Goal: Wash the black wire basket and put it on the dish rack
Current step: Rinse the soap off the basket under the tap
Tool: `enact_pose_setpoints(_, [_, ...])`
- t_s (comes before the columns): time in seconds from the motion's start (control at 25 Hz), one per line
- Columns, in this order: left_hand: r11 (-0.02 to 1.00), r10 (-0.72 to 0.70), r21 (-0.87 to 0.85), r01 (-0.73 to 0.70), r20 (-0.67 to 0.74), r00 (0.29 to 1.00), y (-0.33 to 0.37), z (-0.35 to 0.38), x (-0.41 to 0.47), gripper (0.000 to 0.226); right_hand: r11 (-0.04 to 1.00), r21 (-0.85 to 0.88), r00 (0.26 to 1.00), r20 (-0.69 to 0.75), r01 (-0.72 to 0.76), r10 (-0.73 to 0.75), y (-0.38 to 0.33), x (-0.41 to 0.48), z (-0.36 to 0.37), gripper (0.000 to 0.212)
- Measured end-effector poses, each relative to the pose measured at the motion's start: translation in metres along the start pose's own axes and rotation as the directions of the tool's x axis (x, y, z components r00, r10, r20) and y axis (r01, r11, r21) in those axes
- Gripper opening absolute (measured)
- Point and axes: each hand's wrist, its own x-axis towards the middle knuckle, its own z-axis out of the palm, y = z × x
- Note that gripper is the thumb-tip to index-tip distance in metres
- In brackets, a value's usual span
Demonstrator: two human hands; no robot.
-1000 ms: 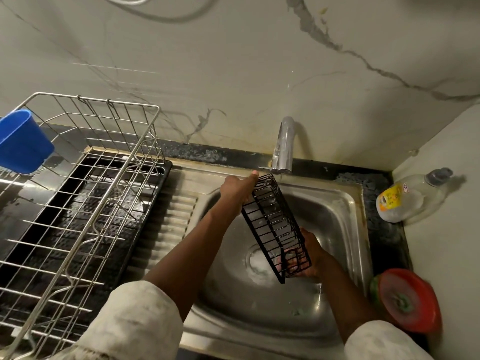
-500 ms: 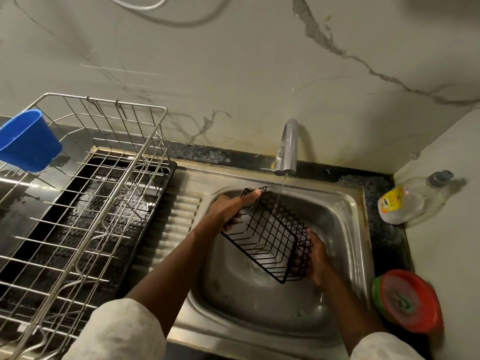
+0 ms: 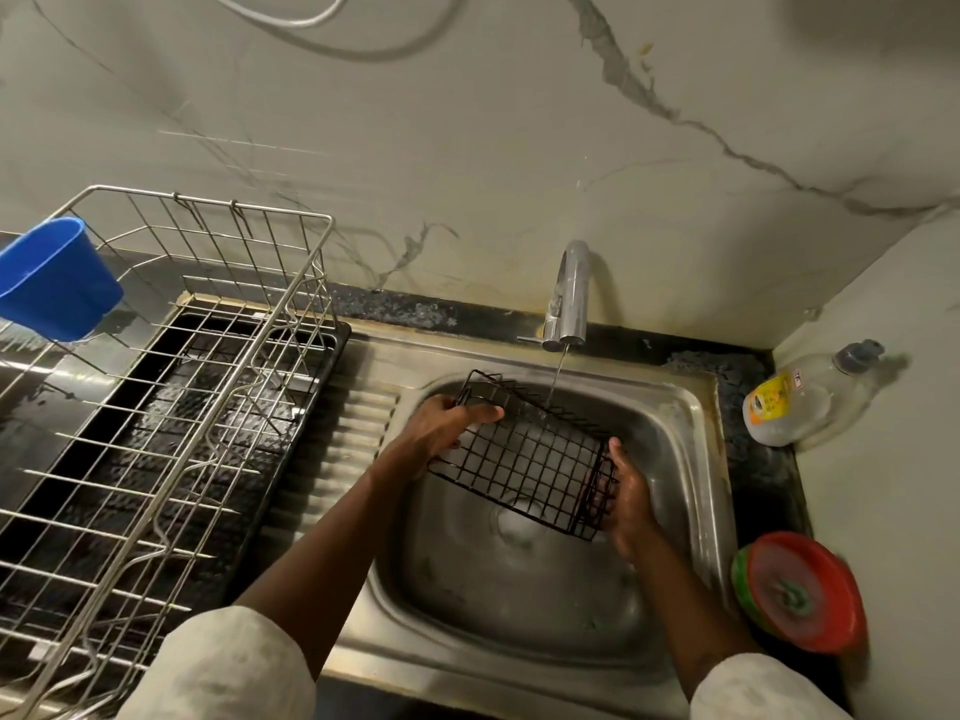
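Right now the black wire basket [image 3: 530, 454] hangs above the steel sink [image 3: 675, 423] basin, tilted so that its grid floor faces up and toward the camera, with its long axis running from ten o'clock to four o'clock. The left hand [image 3: 441, 423] grips the ten o'clock end, fingers curled over the top rim wire. The right hand [image 3: 626, 496] holds the four o'clock end wall, thumb pressed on its upper edge and fingers showing through the mesh behind it, so the basket spans the gap between both hands. A thin stream of water [image 3: 557, 376] drops from the chrome faucet [image 3: 569, 298] at twelve o'clock and strikes the basket's far edge. At nine o'clock of the sink stands the silver dish rack [image 3: 230, 387] over a black drip tray [image 3: 156, 433], a blue cup [image 3: 57, 278] hung on its far left side. At three o'clock, against the wall, lies a clear soap bottle [image 3: 800, 402] with a yellow label, and at five o'clock sits a round red and green container [image 3: 800, 589].
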Motion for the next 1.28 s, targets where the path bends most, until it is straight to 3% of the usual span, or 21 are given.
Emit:
enact_pose_setpoints(0.12, [0.990, -0.030, -0.136, 0.030, 0.005, 1.000, -0.023, -0.004, 0.003, 0.088, 0.997, -0.024, 0.995, -0.057, 0.079, -0.080, -0.008, 0.003, 0.008, 0.083])
enact_pose_setpoints(0.2, [0.970, -0.077, -0.231, 0.078, 0.014, 0.997, -0.033, -0.003, 0.003, 0.094, 0.978, 0.006, 0.978, -0.019, 0.207, -0.207, -0.016, -0.003, 0.015, 0.066])
enact_pose_setpoints(0.32, [0.921, -0.107, -0.371, 0.118, 0.052, 0.993, -0.042, -0.003, -0.002, 0.064, 0.964, 0.064, 0.966, -0.002, 0.257, -0.258, -0.029, -0.013, 0.026, 0.048])
enact_pose_setpoints(0.4, [0.881, -0.125, -0.450, 0.145, 0.075, 0.989, -0.045, -0.002, -0.008, 0.031, 0.950, -0.002, 0.950, -0.004, 0.313, -0.313, -0.037, -0.019, 0.033, 0.054])
enact_pose_setpoints(0.44, [0.855, -0.149, -0.492, 0.164, 0.070, 0.986, -0.048, -0.002, -0.008, 0.025, 0.939, -0.044, 0.940, -0.012, 0.340, -0.341, -0.040, -0.021, 0.036, 0.059])
enact_pose_setpoints(0.6, [0.799, -0.250, -0.559, 0.219, 0.022, 0.968, -0.053, 0.001, -0.008, 0.020, 0.867, -0.126, 0.874, -0.002, 0.481, -0.485, -0.054, -0.031, 0.047, 0.056])
enact_pose_setpoints(0.84, [0.685, -0.324, -0.682, 0.257, 0.030, 0.945, -0.058, 0.006, -0.011, 0.021, 0.794, -0.125, 0.802, 0.023, 0.594, -0.597, -0.074, -0.045, 0.060, 0.041])
enact_pose_setpoints(1.0, [0.661, -0.347, -0.698, 0.274, 0.040, 0.937, -0.060, 0.005, -0.015, 0.027, 0.746, -0.099, 0.749, -0.003, 0.659, -0.662, -0.081, -0.049, 0.063, 0.034])
enact_pose_setpoints(1.12, [0.675, -0.333, -0.686, 0.273, 0.048, 0.942, -0.055, 0.004, -0.018, 0.031, 0.746, -0.090, 0.747, -0.030, 0.660, -0.664, -0.081, -0.049, 0.065, 0.028])
enact_pose_setpoints(1.28, [0.685, -0.318, -0.693, 0.225, -0.006, 0.948, -0.052, 0.009, -0.023, 0.018, 0.795, -0.122, 0.798, -0.033, 0.594, -0.601, -0.087, -0.040, 0.064, 0.026])
